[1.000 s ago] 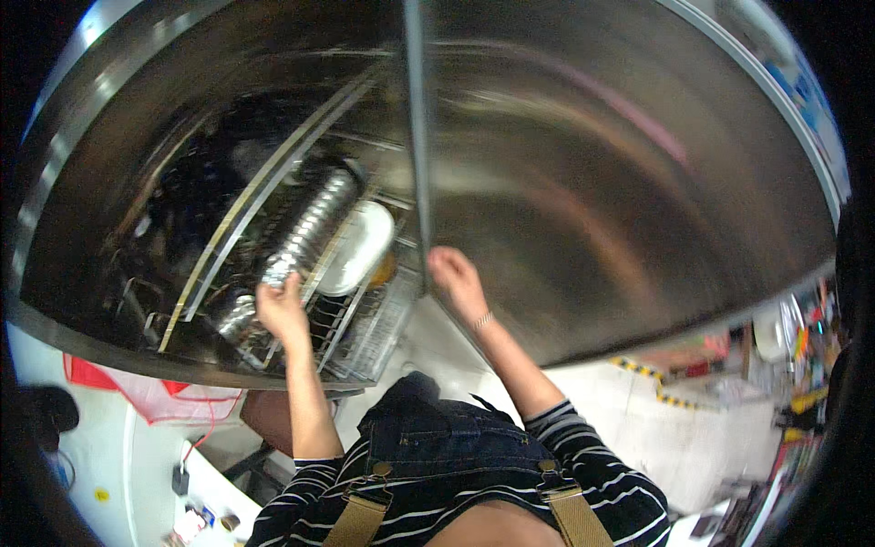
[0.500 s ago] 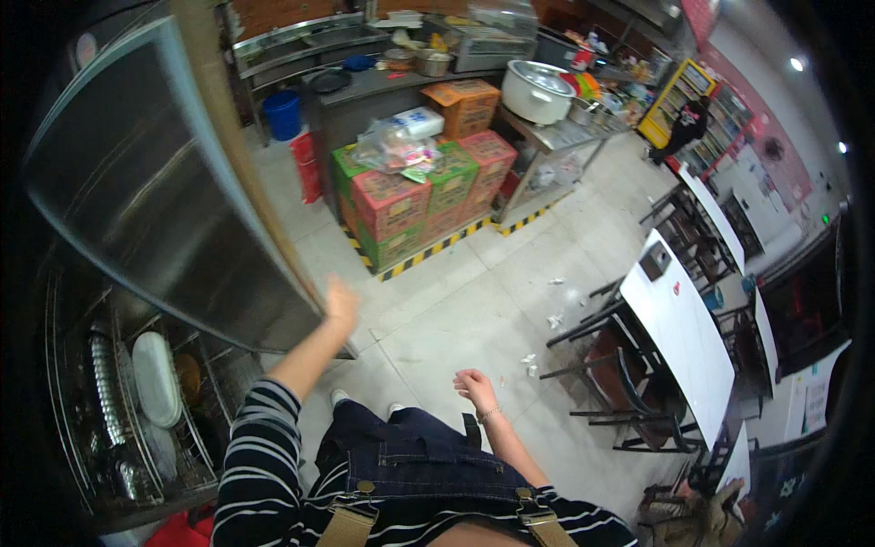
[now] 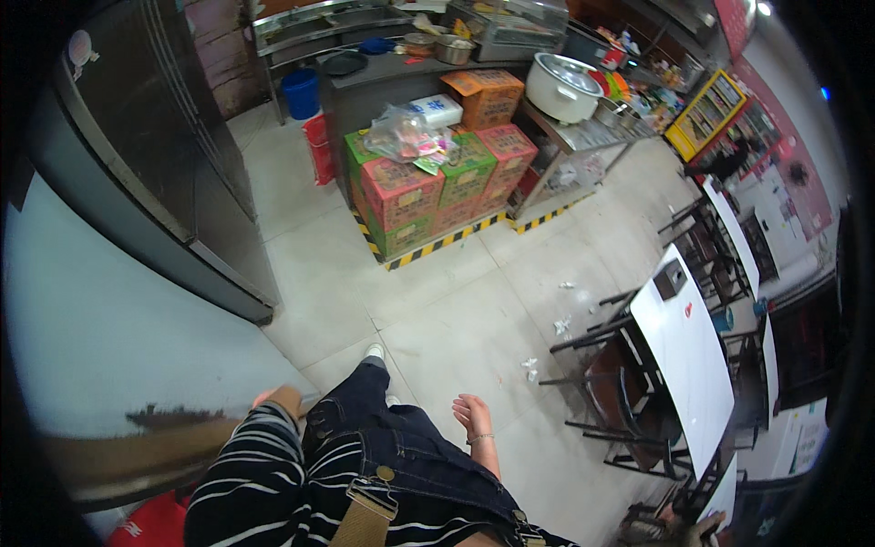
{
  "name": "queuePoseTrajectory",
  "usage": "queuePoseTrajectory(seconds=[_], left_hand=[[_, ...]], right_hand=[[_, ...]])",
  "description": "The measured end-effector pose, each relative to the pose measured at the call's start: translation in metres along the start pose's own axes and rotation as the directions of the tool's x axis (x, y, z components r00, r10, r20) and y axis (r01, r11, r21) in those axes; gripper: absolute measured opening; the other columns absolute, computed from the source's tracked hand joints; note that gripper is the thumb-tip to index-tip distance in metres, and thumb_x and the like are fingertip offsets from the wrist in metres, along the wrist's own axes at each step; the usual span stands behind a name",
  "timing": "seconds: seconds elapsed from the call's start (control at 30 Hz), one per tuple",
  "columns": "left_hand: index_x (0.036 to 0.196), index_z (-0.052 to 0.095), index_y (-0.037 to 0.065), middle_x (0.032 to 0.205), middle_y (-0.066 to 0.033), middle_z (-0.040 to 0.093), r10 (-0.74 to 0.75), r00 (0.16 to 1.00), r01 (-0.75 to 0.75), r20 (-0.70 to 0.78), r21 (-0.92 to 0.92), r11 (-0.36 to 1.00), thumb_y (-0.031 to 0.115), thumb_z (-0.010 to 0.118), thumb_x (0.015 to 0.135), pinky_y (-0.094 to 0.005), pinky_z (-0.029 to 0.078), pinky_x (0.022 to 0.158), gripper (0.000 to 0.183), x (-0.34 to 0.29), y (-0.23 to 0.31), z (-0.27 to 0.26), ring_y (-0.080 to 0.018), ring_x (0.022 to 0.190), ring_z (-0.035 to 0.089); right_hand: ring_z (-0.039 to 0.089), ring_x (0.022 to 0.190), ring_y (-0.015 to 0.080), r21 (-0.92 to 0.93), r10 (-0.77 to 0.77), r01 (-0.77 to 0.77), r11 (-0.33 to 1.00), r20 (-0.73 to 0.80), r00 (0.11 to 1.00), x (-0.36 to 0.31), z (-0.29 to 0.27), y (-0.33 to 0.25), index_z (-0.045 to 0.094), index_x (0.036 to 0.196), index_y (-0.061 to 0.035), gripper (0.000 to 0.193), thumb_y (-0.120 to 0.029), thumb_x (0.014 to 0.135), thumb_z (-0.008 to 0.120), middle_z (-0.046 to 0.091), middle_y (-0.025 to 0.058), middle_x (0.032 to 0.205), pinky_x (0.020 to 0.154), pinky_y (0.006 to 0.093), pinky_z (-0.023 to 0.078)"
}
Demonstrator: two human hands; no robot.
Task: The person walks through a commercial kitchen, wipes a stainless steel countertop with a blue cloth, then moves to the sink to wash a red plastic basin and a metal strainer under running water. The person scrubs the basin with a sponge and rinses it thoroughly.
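My left hand (image 3: 281,399) is low at my left side, against or right beside the pale door panel (image 3: 118,301) of the rack cabinet. Its fingers are mostly hidden, so whether they grip the edge cannot be made out. The panel has a brown lower band and a dark smudge. Over the floor in front of me hangs my right hand (image 3: 473,416), holding nothing, its fingers loosely curled and apart.
A dark metal cabinet (image 3: 155,137) stands at the left. Stacked red and green cartons (image 3: 401,193) sit beyond, edged with striped tape. White tables (image 3: 682,356) with chairs line the right. Crumpled paper (image 3: 561,325) lies on the floor. A red object (image 3: 155,521) is at lower left.
The cabinet door has swung toward me, covering the racks and oval white dish seen before. My left hand has come down and back with it. One foot has stepped forward.
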State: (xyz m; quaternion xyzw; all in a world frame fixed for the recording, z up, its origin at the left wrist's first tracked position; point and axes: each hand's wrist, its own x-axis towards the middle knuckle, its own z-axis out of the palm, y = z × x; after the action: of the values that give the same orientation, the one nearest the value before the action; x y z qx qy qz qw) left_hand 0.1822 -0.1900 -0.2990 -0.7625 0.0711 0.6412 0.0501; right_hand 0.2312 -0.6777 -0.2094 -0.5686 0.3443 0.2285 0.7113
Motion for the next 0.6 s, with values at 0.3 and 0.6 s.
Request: queuePoseTrajectory(seconds=[0.3,0.6], left_hand=[[0.101,0.064,0.013,0.092,-0.0093,0.065,-0.065,0.997,0.044,-0.037,-0.411,0.911,0.043,0.047,0.085,-0.0448,0.045,0.08,0.039,-0.076,-0.105,0.241,-0.0284,0.093,0.06],[0.086,0.066,0.007,0.089,-0.0156,0.064,-0.125,0.842,-0.221,-0.526,-0.546,0.808,0.034,0.045,0.083,-0.0452,0.047,0.076,0.034,0.029,-0.195,0.1,-0.0337,0.086,0.06]], right_hand=[[0.058,0.067,0.0115,-0.037,-0.165,0.167,0.985,0.045,0.985,0.075,0.128,-0.143,0.062,0.093,-0.0045,0.016,-0.017,0.084,0.057,0.063,0.0043,0.078,0.061,0.022,0.048],[0.045,0.062,0.0162,0.649,-0.889,0.76,0.002,0.349,-0.296,-0.06,0.433,-0.395,0.062,0.073,-0.0023,0.006,0.0,0.068,0.063,0.051,0.0063,0.072,0.051,0.0288,0.034]])
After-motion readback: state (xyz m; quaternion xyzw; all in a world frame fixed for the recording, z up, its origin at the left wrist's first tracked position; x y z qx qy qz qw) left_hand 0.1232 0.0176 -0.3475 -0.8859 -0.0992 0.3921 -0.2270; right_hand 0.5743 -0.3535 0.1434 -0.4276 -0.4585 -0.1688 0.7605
